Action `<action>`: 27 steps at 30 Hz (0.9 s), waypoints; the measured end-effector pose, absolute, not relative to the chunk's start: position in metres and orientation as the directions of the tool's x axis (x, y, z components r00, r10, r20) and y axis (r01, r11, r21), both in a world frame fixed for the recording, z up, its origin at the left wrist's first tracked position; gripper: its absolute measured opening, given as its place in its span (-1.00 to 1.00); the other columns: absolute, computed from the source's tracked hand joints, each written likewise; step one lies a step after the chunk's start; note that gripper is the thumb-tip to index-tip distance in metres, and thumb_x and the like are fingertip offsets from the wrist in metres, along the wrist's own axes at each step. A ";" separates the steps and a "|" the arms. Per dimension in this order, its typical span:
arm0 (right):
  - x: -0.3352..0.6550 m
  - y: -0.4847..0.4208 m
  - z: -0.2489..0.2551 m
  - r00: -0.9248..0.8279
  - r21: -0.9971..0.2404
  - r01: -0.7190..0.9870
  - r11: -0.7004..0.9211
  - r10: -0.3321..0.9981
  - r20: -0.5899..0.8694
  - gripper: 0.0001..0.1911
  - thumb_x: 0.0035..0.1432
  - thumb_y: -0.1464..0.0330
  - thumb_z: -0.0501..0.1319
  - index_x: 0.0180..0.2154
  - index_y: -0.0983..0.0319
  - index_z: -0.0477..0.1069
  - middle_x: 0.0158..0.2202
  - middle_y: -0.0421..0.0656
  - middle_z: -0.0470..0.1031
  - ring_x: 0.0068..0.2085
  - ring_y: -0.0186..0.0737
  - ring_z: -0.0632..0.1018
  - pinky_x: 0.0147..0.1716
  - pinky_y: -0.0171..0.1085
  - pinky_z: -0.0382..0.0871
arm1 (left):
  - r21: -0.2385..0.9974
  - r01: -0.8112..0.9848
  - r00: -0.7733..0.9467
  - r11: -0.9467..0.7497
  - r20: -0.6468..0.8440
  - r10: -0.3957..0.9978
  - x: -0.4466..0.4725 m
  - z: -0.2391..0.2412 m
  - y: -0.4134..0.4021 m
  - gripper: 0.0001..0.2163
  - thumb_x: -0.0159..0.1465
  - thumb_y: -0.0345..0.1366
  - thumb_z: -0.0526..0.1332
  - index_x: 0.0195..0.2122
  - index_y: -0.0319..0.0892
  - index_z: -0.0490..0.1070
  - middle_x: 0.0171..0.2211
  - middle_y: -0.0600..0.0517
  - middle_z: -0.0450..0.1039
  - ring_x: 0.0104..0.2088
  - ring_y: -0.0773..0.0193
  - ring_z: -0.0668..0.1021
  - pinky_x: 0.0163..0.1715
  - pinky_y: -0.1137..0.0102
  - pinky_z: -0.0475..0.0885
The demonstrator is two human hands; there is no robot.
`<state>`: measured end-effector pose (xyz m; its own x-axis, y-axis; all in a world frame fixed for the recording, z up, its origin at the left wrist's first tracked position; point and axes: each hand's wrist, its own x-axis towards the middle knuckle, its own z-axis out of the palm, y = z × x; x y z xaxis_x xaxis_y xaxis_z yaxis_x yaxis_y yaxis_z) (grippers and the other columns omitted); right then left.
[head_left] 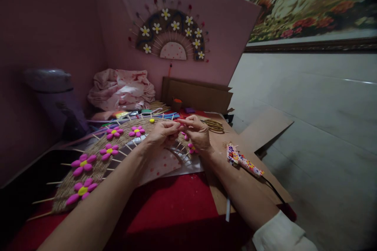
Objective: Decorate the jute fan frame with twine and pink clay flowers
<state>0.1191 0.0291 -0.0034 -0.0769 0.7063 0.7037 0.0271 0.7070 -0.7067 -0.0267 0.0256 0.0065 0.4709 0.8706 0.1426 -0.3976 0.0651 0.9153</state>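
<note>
A half-round fan of woven jute (97, 160) with wooden sticks lies on the red table. Pink flowers with yellow centres (83, 163) are stuck along its arc. My left hand (161, 133) and my right hand (198, 133) meet above the fan's upper right part, fingertips pinched together on a small pink piece (182, 127) that is too small to make out. More pink petals (192, 149) show under my right wrist. A pale dotted half-circle (165, 162) forms the fan's middle.
A colourful dotted glue gun (244, 160) with a black cord lies right of my right wrist on brown cardboard (259, 129). Scissors (213, 125), coloured sticks and pink cloth (122, 90) crowd the back. A finished brown fan (171, 33) hangs on the pink wall.
</note>
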 end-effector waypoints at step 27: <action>0.120 0.028 -0.004 -0.063 -0.713 0.094 0.695 0.719 0.693 -0.88 0.00 0.25 0.32 -0.39 0.14 0.52 -0.37 -0.18 0.35 -0.35 -0.29 0.40 -0.54 -0.35 0.27 | 0.920 -0.392 0.385 0.017 0.147 0.911 -0.027 0.012 0.023 -0.63 -0.10 -0.10 0.42 -0.65 -0.27 0.31 -0.72 0.13 0.21 -0.75 0.55 0.19 -0.79 0.59 0.00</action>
